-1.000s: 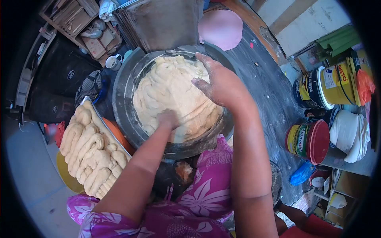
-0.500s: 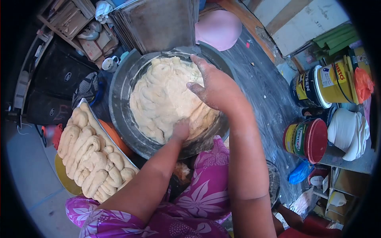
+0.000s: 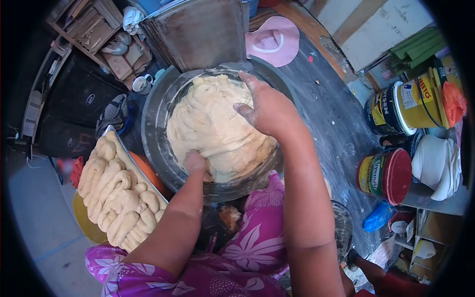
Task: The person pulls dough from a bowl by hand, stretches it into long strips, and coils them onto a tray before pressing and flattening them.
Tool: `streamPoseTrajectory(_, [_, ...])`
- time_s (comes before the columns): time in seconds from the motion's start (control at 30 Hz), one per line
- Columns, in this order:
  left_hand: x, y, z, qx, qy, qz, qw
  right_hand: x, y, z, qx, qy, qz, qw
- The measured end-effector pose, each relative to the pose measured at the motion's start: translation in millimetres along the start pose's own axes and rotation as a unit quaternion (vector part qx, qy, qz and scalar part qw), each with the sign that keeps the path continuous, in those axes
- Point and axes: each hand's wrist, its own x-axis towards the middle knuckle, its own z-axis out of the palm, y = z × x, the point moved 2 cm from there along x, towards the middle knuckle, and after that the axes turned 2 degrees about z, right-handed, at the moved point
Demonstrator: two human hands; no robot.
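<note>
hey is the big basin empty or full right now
Mostly full: dough takes up most of the basin, with bare wall showing around it and the left hand against the dough.

1. A large pale dough mound [image 3: 217,116] lies in a round grey plastic basin [image 3: 154,143].
2. Coiled beige dough strips [image 3: 118,195] lie in a long pale-rimmed tray [image 3: 123,149], left of the basin.
3. Flat brown rectangular boards [image 3: 205,34] stand behind the basin.
4. A cylindrical red-lidded plastic tub [image 3: 397,176] stands well right of the basin.

The dough [image 3: 217,126] looks matt and lumpy. Glossy plastic makes the red-lidded tub [image 3: 385,176] at right; the patterned garment [image 3: 252,232] is cloth.
</note>
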Motion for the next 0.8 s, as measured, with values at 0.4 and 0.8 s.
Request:
streamPoseTrajectory(0.4, [-54, 55, 49, 0.103, 0.016, 0.437, 0.893, 3, 3, 8, -0.007, -0.007, 0.001, 1.000])
streamPoseTrajectory(0.8, [-31, 32, 37, 0.164, -0.097, 0.323, 0.927, -7, 3, 7, -0.019, -0.020, 0.004, 1.000])
